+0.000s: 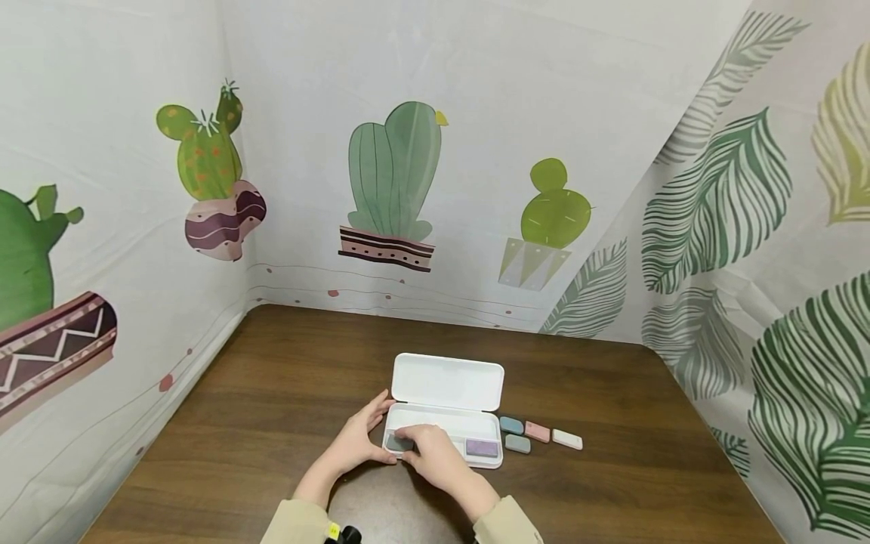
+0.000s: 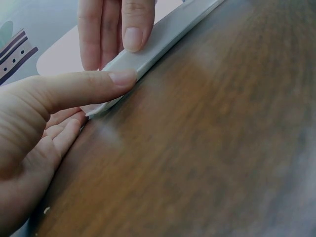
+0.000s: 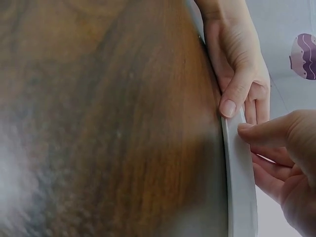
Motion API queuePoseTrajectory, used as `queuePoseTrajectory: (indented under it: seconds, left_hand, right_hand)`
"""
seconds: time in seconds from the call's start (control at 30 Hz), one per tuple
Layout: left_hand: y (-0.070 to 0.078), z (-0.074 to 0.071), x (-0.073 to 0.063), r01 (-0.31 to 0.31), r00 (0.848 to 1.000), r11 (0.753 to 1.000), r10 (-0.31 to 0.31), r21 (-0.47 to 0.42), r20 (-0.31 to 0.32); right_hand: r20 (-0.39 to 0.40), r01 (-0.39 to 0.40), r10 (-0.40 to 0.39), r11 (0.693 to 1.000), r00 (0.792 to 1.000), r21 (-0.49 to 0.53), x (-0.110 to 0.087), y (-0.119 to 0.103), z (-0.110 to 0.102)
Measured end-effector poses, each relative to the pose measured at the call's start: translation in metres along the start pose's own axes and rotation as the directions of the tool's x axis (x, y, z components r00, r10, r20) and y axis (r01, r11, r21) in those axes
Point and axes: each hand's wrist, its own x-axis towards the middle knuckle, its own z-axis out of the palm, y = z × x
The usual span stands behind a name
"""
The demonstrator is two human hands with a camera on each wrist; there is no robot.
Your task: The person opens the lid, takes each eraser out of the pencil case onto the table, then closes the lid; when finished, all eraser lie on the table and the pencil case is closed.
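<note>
A white hinged case, like a pencil box [image 1: 442, 419], lies with its lid [image 1: 448, 381] raised at the back. My left hand [image 1: 356, 438] holds its left end, thumb on the front edge and fingers along the side. Reaching into the case, my right hand [image 1: 435, 453] has thumb and fingers about a dark grey block [image 1: 399, 443] in the front left compartment. A purple block [image 1: 482, 448] lies in the front right compartment. In both wrist views the case's front wall [image 2: 148, 54] hides the block.
Right of the case, on the brown wooden table [image 1: 612, 483], lie a blue block [image 1: 511, 425], a grey-green block [image 1: 518, 443], a pink block [image 1: 537, 431] and a white block [image 1: 567, 439]. Cloth printed with cacti and leaves [image 1: 306, 151] surrounds the table's back and sides.
</note>
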Motion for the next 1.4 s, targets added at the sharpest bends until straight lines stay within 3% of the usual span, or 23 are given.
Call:
queuePoseTrajectory:
  seconds: [0.27,0.47,0.9,1.13,1.4]
  left_hand:
    - [-0.003,0.001,0.001,-0.024,1.000,0.999,0.024,0.022,0.002]
    - [-0.002,0.001,0.001,0.000,1.000,1.000,0.000,0.013,-0.006]
    - [0.000,0.000,0.001,-0.033,0.999,0.999,0.033,0.018,0.002]
    - [0.000,0.000,0.000,-0.027,1.000,0.999,0.027,0.020,-0.001]
    - [-0.002,0.000,0.001,0.004,1.000,1.000,-0.003,0.020,-0.007]
  right_hand:
    - [-0.026,-0.038,0.039,0.999,0.999,0.023,-0.001,-0.002,-0.002]
    - [-0.037,-0.046,0.048,0.998,0.998,0.044,0.000,0.000,-0.003]
    - [-0.028,-0.048,0.055,0.979,0.998,0.198,0.004,0.006,-0.001]
    - [-0.048,-0.046,0.058,0.973,0.997,0.225,0.004,0.007,0.000]
    - [-0.022,-0.079,0.092,0.938,0.995,0.338,0.003,0.013,0.004]
